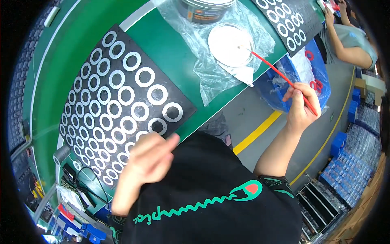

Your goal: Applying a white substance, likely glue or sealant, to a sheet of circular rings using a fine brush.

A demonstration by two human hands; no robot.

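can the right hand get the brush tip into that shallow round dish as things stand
Probably yes. The right hand grips the red-handled brush, whose tip already sits over the shallow round dish on the clear plastic sheet. Nothing lies between them; the left hand is off by the black tray of rings.

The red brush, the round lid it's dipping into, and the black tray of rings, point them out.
red brush (284, 77), head view, mid-handle.
round lid (227, 42), head view, its pale middle.
black tray (178, 97), head view, bare corner.
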